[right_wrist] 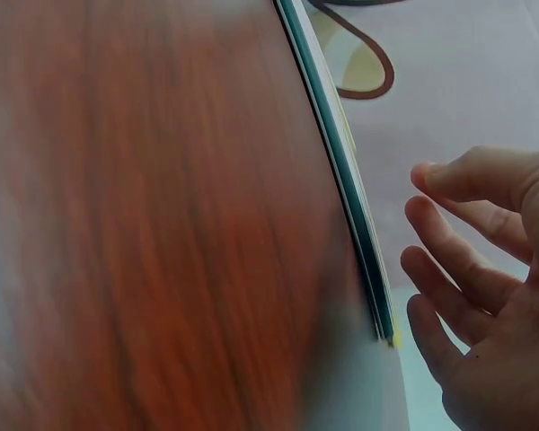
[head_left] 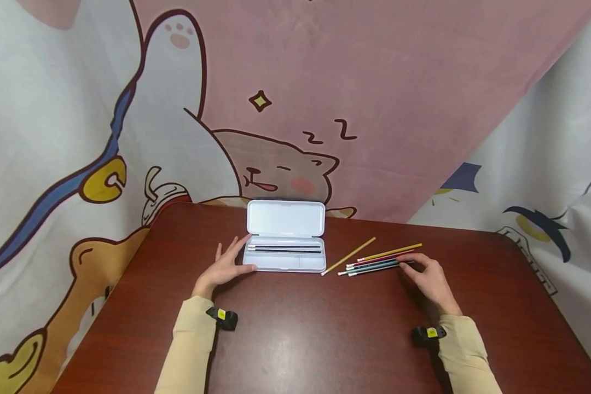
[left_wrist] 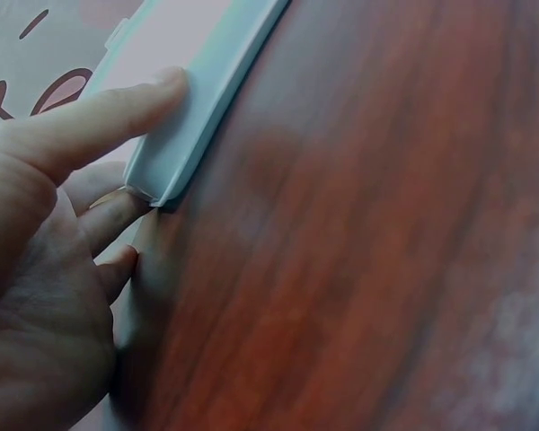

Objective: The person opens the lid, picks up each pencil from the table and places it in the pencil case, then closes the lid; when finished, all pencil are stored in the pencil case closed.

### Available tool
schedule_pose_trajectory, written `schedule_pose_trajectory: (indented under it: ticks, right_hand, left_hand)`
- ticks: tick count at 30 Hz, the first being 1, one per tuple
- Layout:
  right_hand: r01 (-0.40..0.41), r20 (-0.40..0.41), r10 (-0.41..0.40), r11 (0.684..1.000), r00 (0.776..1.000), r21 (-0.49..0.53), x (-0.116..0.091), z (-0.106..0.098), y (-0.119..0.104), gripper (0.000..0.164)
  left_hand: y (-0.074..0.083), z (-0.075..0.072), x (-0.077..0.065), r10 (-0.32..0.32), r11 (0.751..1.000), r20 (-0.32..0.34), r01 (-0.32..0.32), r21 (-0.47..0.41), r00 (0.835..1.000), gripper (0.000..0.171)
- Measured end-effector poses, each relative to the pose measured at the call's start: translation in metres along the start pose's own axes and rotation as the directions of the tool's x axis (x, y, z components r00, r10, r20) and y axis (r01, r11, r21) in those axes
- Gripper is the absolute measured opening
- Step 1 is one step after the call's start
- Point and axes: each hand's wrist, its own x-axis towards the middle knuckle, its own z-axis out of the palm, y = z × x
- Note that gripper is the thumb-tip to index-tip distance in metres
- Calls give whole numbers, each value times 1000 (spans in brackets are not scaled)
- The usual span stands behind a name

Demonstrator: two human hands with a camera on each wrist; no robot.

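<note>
A white pencil case [head_left: 274,265] lies on the table with its lid raised at the back. Inside its rear compartment are dark pencils [head_left: 285,251]. My left hand [head_left: 221,270] holds the case's left end, thumb along the front edge and fingers at the side and back. To the right of the case lies a loose group of pencils: a yellow pencil [head_left: 391,251], a red one, and dark and teal pencils [head_left: 374,267]. Over their right ends is my right hand [head_left: 430,278], thumb and forefinger close together. The right wrist view shows its fingertips apart from the pencils [right_wrist: 346,189].
A separate yellow pencil [head_left: 349,255] slants between the case and the group. The brown wooden table [head_left: 315,328] meets a printed cloth [head_left: 399,109] at its back edge. Both forearms rest across the table's front part.
</note>
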Motion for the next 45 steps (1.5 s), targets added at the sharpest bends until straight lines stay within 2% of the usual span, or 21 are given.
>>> schedule_pose_trajectory:
  ticks: [7,16,24,32,38,45]
  right_hand:
    - [-14,5,14,999,1000,-29,0,-13,13,19]
    - [-54,30,54,999,998,-2,0,-23,29,20]
    - [-56,82,65,994,994,-97,1,-28,35,20]
    - [51,165,-34,994,986,-98,1,-27,33,19]
    - [60,199,-47,996,979,-63,-2,-25,30,17]
    - [82,195,-73,996,978,-41,-5,-23,31,17]
  left_hand:
    - [-1,1,0,10,1000,-3,-10,-6,1000,87]
    - [-1,3,-1,13,1000,-10,-13,-10,1000,86]
    - [-1,3,-1,13,1000,-10,-13,-10,1000,86]
    - [-1,2,-1,4,1000,-5,-4,-5,1000,87]
    - [-1,0,0,4,1000,0,-4,0,1000,87]
    - [0,-1,0,-10,1000,4,10,-3,1000,87]
